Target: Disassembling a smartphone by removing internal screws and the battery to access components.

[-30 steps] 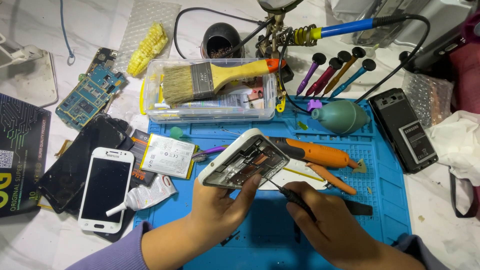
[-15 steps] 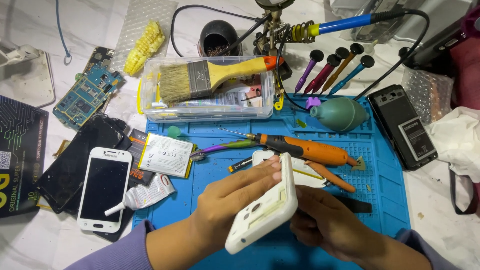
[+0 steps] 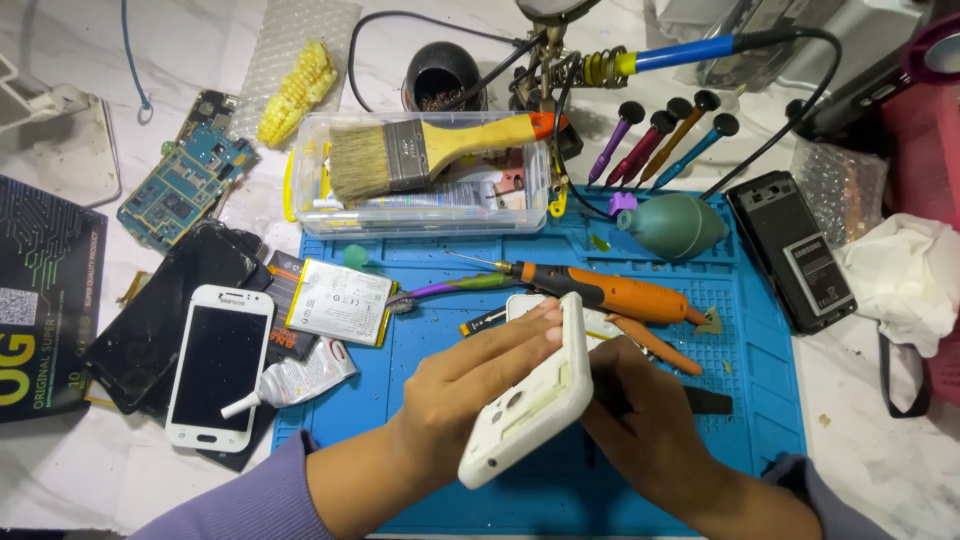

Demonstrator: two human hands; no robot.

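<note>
My left hand (image 3: 455, 395) grips a white phone frame (image 3: 530, 400), held on edge and tilted above the blue work mat (image 3: 760, 350), its pale inner side toward me. Behind the frame, my right hand (image 3: 645, 425) is curled, partly hidden by it; whether a tool is in its fingers I cannot tell. An orange-handled screwdriver (image 3: 610, 292) lies on the mat just beyond both hands, with a purple tool (image 3: 450, 290) and orange tweezers (image 3: 650, 340) beside it.
A white phone (image 3: 220, 365), a glue tube (image 3: 290, 380), a battery (image 3: 338, 302) and a black screen (image 3: 165, 315) lie to the left. A clear box (image 3: 420, 205) bearing a paintbrush (image 3: 430, 150) stands behind. A teal blower (image 3: 672, 225) and an open black phone (image 3: 795, 250) sit on the right.
The phone frame has been turned from lying open-side up to standing on edge in my left hand. My right hand has moved behind it, and the thin tool it held is no longer visible.
</note>
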